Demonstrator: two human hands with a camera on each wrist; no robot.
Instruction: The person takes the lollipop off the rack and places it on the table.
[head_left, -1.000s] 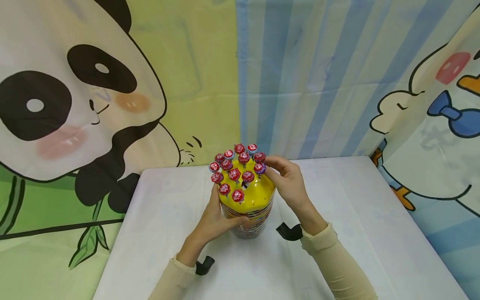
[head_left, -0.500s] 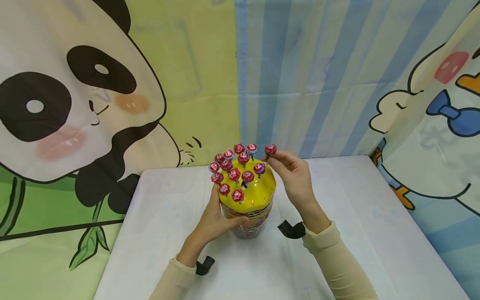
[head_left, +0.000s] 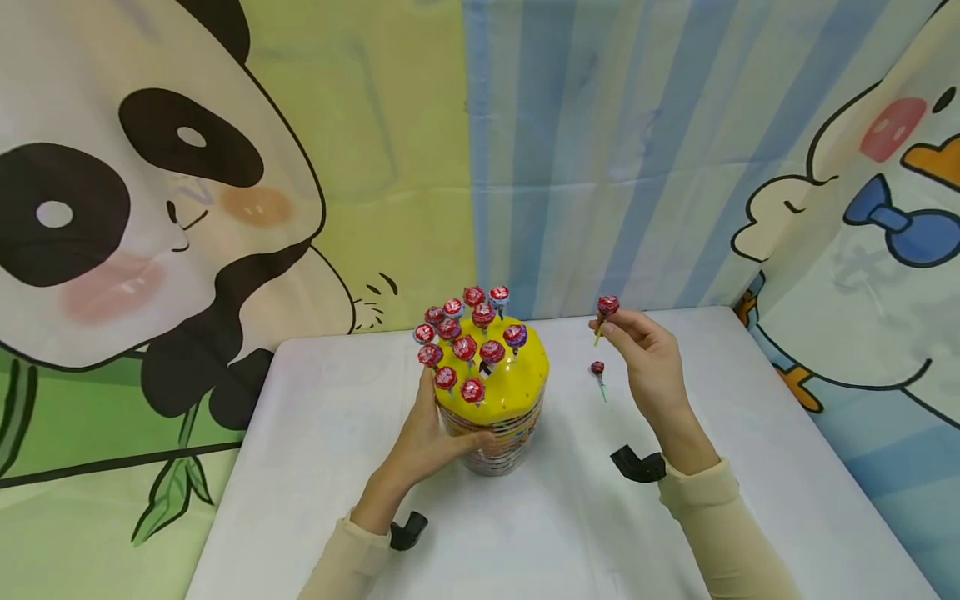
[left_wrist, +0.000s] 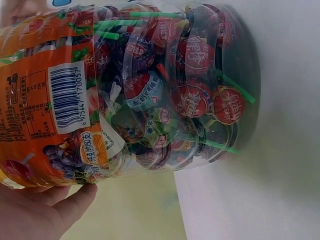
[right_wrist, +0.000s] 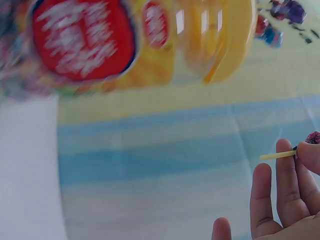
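A clear ribbed jar [head_left: 517, 442] with a yellow lid [head_left: 521, 379] stands upright on the table. Several red-wrapped lollipops [head_left: 465, 347] stick up out of the lid. My left hand [head_left: 423, 446] grips the jar's near left side, thumb across its front. In the left wrist view, wrapped lollipops [left_wrist: 192, 97] fill the jar behind an orange label [left_wrist: 35, 100]. Right of the jar, my right hand [head_left: 652, 371] pinches a lollipop [head_left: 608, 305] just below its head. Its yellow stick [right_wrist: 275, 155] points out past the fingers in the right wrist view.
Another lollipop [head_left: 597, 367] with a green stick lies on the white table [head_left: 585, 517], below the right fingertips. Behind the table hang cloths printed with a panda [head_left: 187, 242] and a duck [head_left: 885, 283].
My right hand has pulled one lollipop up out of the lid and carried it to the right. The lollipop on the table has come into view. My left hand stays on the jar.
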